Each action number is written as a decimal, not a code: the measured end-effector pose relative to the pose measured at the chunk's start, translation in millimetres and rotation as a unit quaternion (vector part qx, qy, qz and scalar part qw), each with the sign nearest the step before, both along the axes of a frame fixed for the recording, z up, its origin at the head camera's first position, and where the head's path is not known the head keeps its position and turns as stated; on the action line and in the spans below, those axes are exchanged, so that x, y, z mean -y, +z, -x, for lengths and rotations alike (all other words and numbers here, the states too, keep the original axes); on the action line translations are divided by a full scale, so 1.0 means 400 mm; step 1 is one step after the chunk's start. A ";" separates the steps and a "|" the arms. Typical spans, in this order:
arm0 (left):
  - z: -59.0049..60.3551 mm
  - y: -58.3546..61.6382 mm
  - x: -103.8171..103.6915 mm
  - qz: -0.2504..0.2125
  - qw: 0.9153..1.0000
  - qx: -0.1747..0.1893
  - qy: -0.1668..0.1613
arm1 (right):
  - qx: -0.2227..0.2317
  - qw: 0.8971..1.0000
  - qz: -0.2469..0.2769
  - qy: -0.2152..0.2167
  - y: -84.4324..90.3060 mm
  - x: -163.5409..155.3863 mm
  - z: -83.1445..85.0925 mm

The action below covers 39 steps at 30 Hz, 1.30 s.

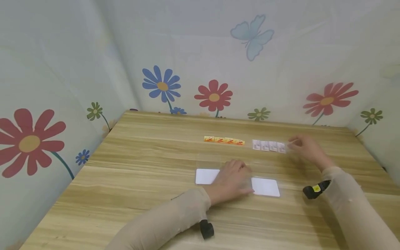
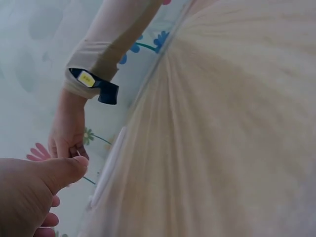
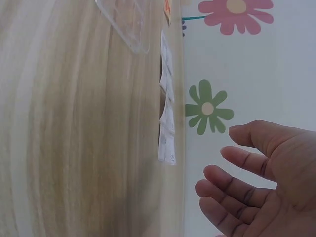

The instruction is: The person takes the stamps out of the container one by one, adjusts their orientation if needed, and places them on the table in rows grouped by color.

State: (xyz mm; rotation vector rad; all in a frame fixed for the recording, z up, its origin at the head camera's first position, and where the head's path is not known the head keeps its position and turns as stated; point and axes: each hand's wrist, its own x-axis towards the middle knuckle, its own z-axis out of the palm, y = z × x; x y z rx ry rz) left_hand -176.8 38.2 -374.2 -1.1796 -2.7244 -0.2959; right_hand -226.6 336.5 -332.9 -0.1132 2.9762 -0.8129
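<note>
My left hand [image 1: 231,178] is low over the table, between a white rectangular card [image 1: 206,176] and a second white card [image 1: 265,187], covering part of the first. In the left wrist view its thumb [image 2: 64,170] reaches forward and the other fingers are mostly hidden; nothing shows in its grasp. My right hand [image 1: 304,147] hovers by the right end of a row of several small white packets [image 1: 264,145]. In the right wrist view its fingers [image 3: 232,192] are loosely bent, holding nothing, apart from the overlapping packets [image 3: 168,113].
Left of the white packets lies a row of several orange-yellow packets [image 1: 220,140]. Clear plastic [image 1: 208,160] shows behind the left card, and a transparent case [image 3: 128,27] appears in the right wrist view. A flowered curtain [image 1: 193,52] borders the wooden table [image 1: 125,194].
</note>
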 end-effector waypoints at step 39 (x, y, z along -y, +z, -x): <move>0.130 0.087 0.218 0.025 0.991 -0.049 0.123 | -0.163 0.982 -0.079 0.047 0.000 0.108 -0.045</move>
